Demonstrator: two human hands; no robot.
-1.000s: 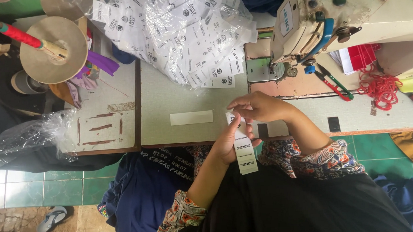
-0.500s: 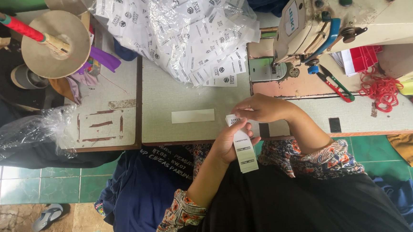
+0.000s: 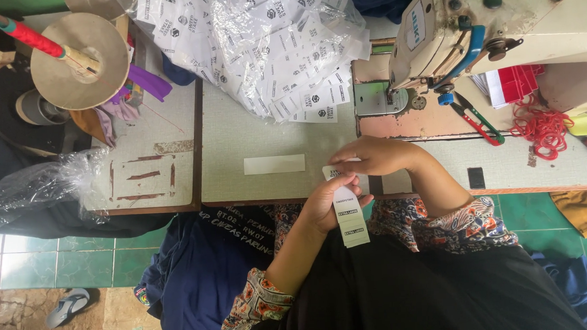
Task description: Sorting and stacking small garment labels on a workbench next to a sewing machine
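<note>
I pinch the white label strip [image 3: 349, 212] between my left hand [image 3: 328, 203] and right hand [image 3: 367, 156], at the table's near edge [image 3: 268, 202]; holding it taut and square should feed it cleanly.

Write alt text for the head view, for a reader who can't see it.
Seen from above, a person's left hand holds a strip of white labels at the edge of a sewing table, the right hand pinching its top end. A clear bag of labels lies beyond, a sewing machine to the right.
</note>
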